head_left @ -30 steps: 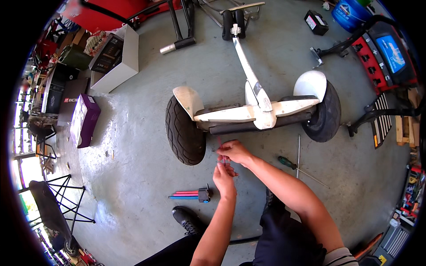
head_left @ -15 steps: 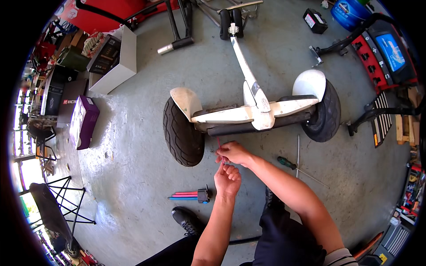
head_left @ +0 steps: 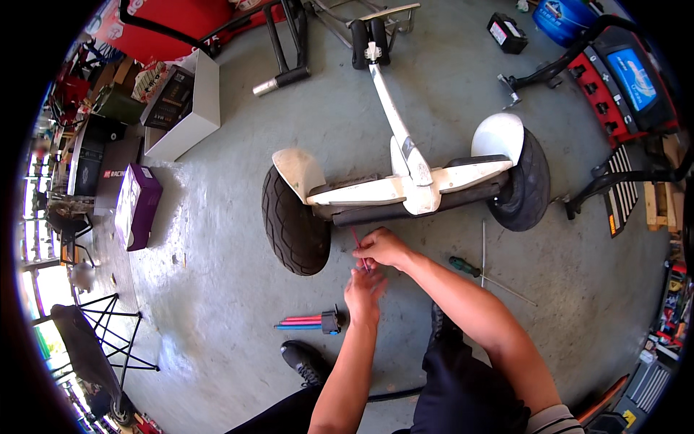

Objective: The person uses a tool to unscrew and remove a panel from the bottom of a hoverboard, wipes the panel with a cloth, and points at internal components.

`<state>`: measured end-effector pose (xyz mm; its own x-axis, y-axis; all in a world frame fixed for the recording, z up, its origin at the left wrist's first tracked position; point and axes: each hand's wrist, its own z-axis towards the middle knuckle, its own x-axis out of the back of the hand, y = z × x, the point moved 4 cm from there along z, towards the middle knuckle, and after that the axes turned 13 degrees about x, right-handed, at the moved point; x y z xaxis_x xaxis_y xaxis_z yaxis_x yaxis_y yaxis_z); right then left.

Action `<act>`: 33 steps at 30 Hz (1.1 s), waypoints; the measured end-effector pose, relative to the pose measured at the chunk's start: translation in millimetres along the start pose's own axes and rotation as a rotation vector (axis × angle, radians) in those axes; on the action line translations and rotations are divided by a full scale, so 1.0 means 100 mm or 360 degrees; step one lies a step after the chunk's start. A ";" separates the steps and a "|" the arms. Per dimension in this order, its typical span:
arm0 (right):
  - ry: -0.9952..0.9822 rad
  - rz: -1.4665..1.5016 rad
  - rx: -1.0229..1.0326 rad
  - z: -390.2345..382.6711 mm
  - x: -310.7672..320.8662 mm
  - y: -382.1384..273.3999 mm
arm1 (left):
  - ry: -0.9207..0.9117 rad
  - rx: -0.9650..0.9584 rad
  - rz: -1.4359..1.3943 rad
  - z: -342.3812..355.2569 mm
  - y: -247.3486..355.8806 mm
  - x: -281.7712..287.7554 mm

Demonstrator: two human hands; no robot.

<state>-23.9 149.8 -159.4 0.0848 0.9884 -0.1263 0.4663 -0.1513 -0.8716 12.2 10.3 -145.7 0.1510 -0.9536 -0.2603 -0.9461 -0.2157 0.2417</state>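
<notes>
Fingers of the right hand (head_left: 383, 247) were closed around a thin pink rod (head_left: 355, 236), that grip pinching it partway along its length. The left hand (head_left: 361, 291) was just below, at the rod's near end — its fingers were blurred, and whether that grip was open or closed could not be told. The rod slanted away and slightly left, its far end close to the black bar (head_left: 405, 210) along the near side of a white, 2-wheeled scooter (head_left: 421, 197); contact there could not be made out. The scooter rested between its 2 black tires, the left tire (head_left: 295, 224) nearer the hands than the right tire (head_left: 535, 181), with its white stem (head_left: 390, 101) reaching away across the grey floor (head_left: 217, 289). Left of the left forearm lay a black holder (head_left: 330, 321) with pink and blue rods (head_left: 302, 322), just beyond a black shoe (head_left: 302, 356). Right of the right hand lay a green-handled screwdriver (head_left: 465, 267) — beside it, a straight metal rod (head_left: 483, 246). Farther left were a purple and white box (head_left: 141, 206) and a folding stool (head_left: 83, 340).
</notes>
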 end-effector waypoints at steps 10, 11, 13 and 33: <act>0.0365 0.0112 0.0078 0.09 -0.26 0.13 | 0.0324 -0.1098 0.1059 0.60 0.76 -0.24; 0.0250 0.0182 0.0084 0.09 -0.27 0.08 | 0.0395 -0.1093 0.1094 0.64 0.80 -0.19; 0.0097 0.0210 0.0067 0.00 -0.19 0.18 | 0.0417 -0.1002 0.1119 0.61 0.73 -0.28; -0.0098 0.0398 -0.0007 -0.06 -0.12 0.06 | 0.0159 -0.0684 0.0809 0.52 0.77 -0.50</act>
<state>-16.3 137.2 -160.4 0.1442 0.9193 -0.3661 0.4412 -0.3909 -0.8078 -83.2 52.2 -162.2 -0.2375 -0.9691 0.0668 -0.7113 0.2204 0.6674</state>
